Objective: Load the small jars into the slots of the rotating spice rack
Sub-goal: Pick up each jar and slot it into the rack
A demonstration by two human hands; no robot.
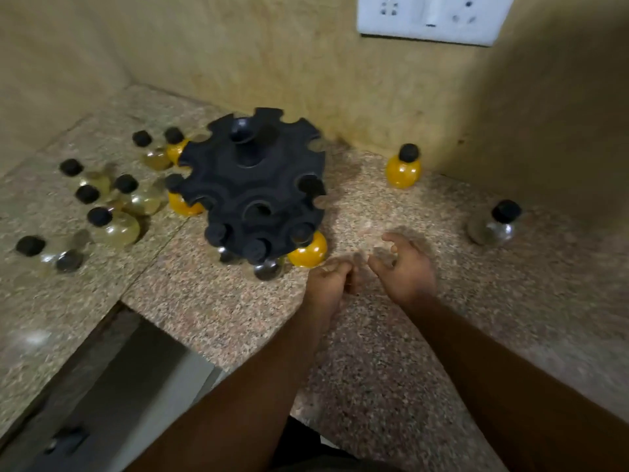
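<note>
Head view: found left hand [328, 284] with fingers curled in, nothing visible in them, though blurred. Found right hand [405, 267] just beside it, not touching, fingers loosely spread and empty, both over speckled counter [374, 352]. Noted black spice rack [253, 185] just ahead and left of left hand, yellow jar [308, 253] in its nearest slot. Spotted second yellow jar [403, 170] well ahead of right hand, clear jar [493, 226] off to its right, loose clear jars [112, 206] far left.

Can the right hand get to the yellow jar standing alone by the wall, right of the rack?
Probably yes. The right hand hovers over bare counter, holding nothing, and the yellow jar stands straight beyond it. Nothing lies between them; the rack sits off to the left.
</note>
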